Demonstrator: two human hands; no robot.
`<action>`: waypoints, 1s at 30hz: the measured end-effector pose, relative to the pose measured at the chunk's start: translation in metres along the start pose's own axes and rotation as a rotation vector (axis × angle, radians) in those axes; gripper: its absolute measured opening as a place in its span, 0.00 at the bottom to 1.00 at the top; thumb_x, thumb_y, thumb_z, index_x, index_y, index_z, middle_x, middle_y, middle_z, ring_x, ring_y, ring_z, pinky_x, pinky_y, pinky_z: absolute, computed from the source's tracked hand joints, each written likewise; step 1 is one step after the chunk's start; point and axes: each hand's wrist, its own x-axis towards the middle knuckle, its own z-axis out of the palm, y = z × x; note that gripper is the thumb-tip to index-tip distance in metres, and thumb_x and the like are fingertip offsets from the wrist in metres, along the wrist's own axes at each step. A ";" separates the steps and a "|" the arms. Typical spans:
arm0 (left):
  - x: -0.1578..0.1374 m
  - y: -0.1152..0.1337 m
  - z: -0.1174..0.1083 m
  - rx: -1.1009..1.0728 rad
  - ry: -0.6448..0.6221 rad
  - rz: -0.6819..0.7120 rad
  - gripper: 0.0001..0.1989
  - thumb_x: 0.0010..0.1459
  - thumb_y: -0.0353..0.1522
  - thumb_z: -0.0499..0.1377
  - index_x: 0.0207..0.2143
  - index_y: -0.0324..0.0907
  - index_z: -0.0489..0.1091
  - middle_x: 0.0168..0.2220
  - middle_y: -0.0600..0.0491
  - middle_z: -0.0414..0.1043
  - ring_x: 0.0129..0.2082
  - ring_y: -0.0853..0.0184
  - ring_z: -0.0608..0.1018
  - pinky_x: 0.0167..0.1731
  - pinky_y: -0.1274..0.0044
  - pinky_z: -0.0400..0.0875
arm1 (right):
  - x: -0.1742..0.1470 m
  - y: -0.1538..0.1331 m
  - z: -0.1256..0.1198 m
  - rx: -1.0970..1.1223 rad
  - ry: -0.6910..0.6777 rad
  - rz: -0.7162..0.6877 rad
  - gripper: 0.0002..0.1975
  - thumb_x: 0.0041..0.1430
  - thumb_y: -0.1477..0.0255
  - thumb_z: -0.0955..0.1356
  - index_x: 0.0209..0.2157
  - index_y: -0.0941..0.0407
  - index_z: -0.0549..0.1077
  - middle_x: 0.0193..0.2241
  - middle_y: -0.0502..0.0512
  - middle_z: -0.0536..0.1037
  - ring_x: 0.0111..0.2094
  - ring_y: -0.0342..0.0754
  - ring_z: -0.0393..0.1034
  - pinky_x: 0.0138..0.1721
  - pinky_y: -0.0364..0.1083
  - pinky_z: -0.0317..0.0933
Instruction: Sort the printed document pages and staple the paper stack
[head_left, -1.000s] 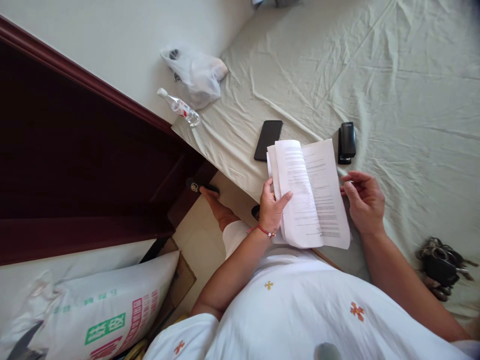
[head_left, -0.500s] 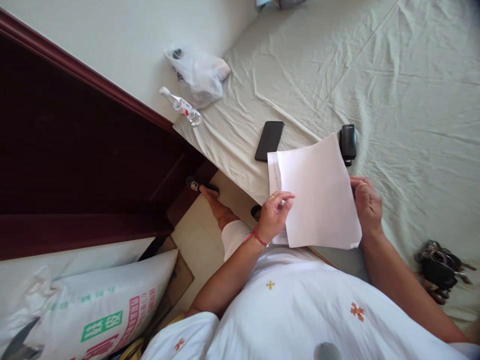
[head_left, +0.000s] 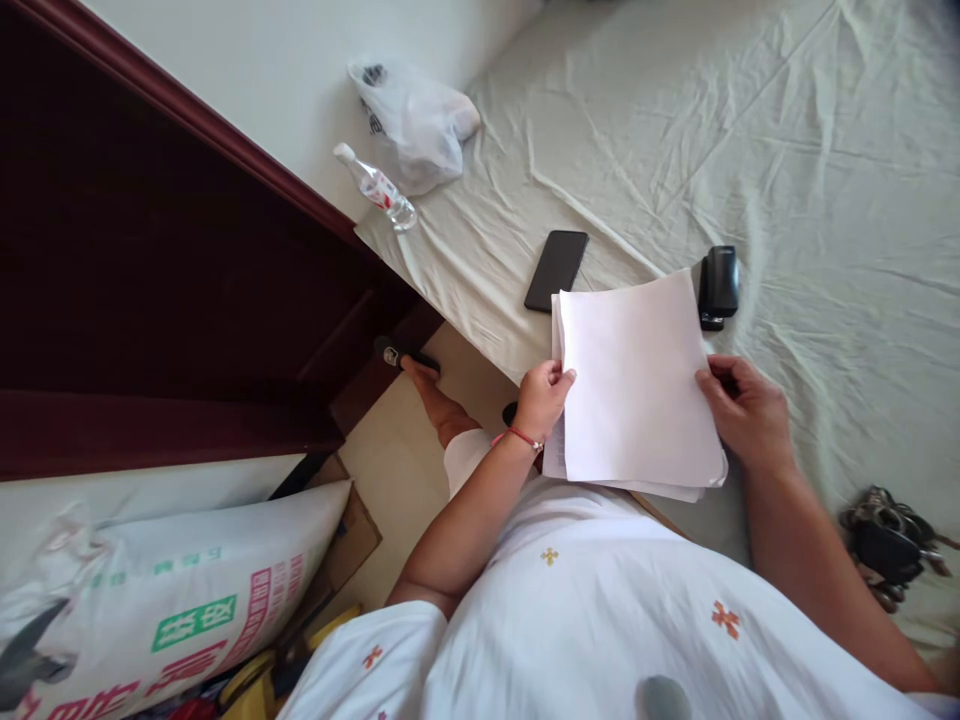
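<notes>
Papers (head_left: 637, 385), a loose stack with a blank side up, sit at the centre of the frame, held over the edge of the bed (head_left: 825, 180). Left hand (head_left: 541, 398) pinches the stack's left edge between thumb and fingers; right hand (head_left: 746, 410) closes on its right edge. Upper left lie a water bottle (head_left: 377, 188) and plastic bag (head_left: 416, 125); a phone (head_left: 556, 270) and stapler (head_left: 720, 285) lie just above the stack; keys (head_left: 889, 545) at lower right

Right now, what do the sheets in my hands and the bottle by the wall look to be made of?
The sheets: thin matte white paper, flexing at the edges. The bottle: likely clear glossy plastic, see-through with a white cap and a red label.
</notes>
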 end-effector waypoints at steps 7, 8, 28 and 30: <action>-0.006 0.010 -0.007 -0.265 -0.073 -0.171 0.18 0.45 0.35 0.77 0.26 0.37 0.72 0.17 0.64 0.60 0.15 0.81 0.54 0.18 0.82 0.45 | 0.000 0.003 -0.002 0.008 -0.031 -0.005 0.15 0.59 0.56 0.72 0.41 0.51 0.80 0.36 0.56 0.85 0.34 0.54 0.79 0.39 0.55 0.72; -0.007 0.011 -0.008 -0.280 -0.079 -0.174 0.18 0.44 0.35 0.78 0.26 0.37 0.72 0.16 0.65 0.59 0.15 0.81 0.54 0.18 0.82 0.44 | 0.000 0.004 -0.003 0.008 -0.042 0.001 0.15 0.59 0.56 0.72 0.41 0.51 0.80 0.35 0.55 0.85 0.34 0.54 0.79 0.38 0.55 0.73; -0.005 -0.014 -0.013 -0.256 -0.207 -0.053 0.22 0.40 0.41 0.77 0.33 0.38 0.77 0.28 0.55 0.80 0.27 0.70 0.77 0.31 0.78 0.71 | 0.112 -0.091 0.059 -0.343 -0.329 -0.545 0.16 0.63 0.66 0.68 0.50 0.53 0.81 0.48 0.65 0.81 0.50 0.63 0.72 0.55 0.65 0.65; -0.005 -0.015 -0.014 -0.252 -0.200 -0.056 0.22 0.40 0.41 0.77 0.34 0.38 0.76 0.28 0.55 0.79 0.27 0.71 0.76 0.31 0.78 0.69 | 0.130 -0.086 0.075 -0.323 -0.410 -0.555 0.12 0.64 0.65 0.69 0.46 0.51 0.82 0.44 0.61 0.82 0.48 0.61 0.72 0.56 0.64 0.64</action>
